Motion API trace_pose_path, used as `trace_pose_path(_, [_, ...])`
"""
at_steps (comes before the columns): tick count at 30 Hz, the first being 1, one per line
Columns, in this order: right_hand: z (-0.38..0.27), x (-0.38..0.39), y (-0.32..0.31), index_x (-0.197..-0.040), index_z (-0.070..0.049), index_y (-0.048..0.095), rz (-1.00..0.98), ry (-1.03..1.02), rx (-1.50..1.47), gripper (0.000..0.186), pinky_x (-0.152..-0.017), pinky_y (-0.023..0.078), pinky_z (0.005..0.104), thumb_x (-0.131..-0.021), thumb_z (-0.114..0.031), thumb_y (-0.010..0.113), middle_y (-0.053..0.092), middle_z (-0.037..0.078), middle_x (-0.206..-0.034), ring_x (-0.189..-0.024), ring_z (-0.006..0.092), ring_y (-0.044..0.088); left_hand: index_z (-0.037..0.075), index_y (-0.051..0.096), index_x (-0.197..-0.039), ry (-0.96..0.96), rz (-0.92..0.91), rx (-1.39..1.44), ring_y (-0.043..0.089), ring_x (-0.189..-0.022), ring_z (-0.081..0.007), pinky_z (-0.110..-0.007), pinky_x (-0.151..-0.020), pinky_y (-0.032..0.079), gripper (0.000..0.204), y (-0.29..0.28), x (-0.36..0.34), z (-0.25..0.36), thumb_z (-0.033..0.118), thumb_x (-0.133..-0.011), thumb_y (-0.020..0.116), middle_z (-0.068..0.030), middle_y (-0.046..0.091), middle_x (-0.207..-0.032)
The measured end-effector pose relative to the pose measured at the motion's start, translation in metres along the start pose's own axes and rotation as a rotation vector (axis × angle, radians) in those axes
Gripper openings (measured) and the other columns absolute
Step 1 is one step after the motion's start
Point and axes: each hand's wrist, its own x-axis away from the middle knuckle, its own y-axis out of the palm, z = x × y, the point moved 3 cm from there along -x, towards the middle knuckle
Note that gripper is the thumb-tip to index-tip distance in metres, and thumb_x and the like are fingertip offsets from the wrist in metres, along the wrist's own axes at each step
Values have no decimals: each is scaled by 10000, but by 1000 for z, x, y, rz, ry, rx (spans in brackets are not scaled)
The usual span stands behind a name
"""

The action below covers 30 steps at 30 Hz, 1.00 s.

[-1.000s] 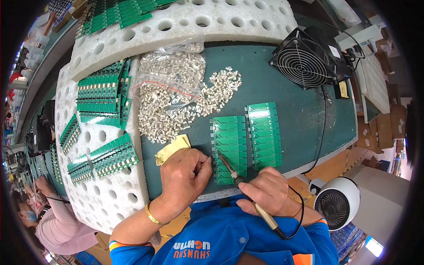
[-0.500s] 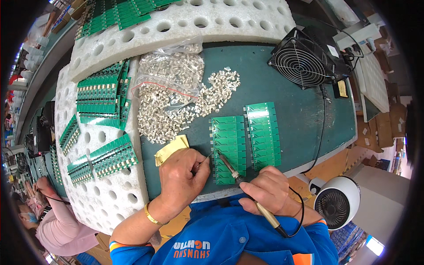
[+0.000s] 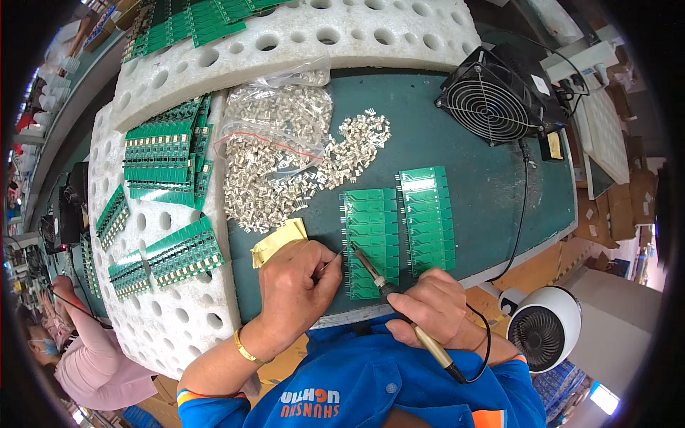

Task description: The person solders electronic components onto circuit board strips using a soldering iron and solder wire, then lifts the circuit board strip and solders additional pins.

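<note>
I saw the left hand (image 3: 296, 282) just left of the lower middle of the frame, thumb and forefinger pressed together, pinching a thin wire (image 3: 336, 258) that pointed up and right. The right hand (image 3: 432, 307), right of it, was curled around the iron (image 3: 387, 289), whose cord looped back past the wrist. The iron slanted to the upper left, and its tip was at the left edge of the left panel (image 3: 372, 239), near the end of the wire; I could not tell whether tip or wire touched it.

That green panel lay flat on the counter (image 3: 410, 93) at the centre of the frame. The right panel (image 3: 427, 221) lay just beside it, apart from both hands. A yellow pad (image 3: 277, 242) sat just above the left hand. Further up I had a heap of small white connectors (image 3: 264, 185), a clear bag (image 3: 275, 107) full of them, and a smaller spread to its right.

White foam (image 3: 185, 324) filled the left side, bearing green boards (image 3: 157, 150); more foam and boards crossed the top. A black fan (image 3: 489, 107) stood upper right, a white fan (image 3: 546, 328) lower right. A co-worker in a pink sleeve (image 3: 93, 357) was at the lower left.
</note>
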Motion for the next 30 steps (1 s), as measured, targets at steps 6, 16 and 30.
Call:
trace_pose_path(6, [1,1,1,-1024,-17,683,10,0,6,369,-539,433,325,-780,-255,823,589,47,-704,-560,205,557,32,601,-743,1,-6,6,586,-592,-286,-389,-542,443,149,0,-2,1,-5,-785,740,-108,597,-655])
trace_pose_path(16, [1,0,0,-1054,-15,659,-11,13,1,297,-556,476,363,-904,-264,720,597,72,-683,-556,230,571,30,631,-769,29,-19,1,531,-557,-177,-314,-512,403,121,0,-1,-3,2,-809,742,-58,549,-631])
trace_pose_path(30, [-1,1,-5,-1024,-16,677,11,11,5,338,-531,418,332,-758,-178,810,576,41,-682,-544,202,546,24,637,-752,14,8,-20,544,-551,-159,-298,-517,413,117,-7,-2,-1,-18,-805,733,-53,560,-622])
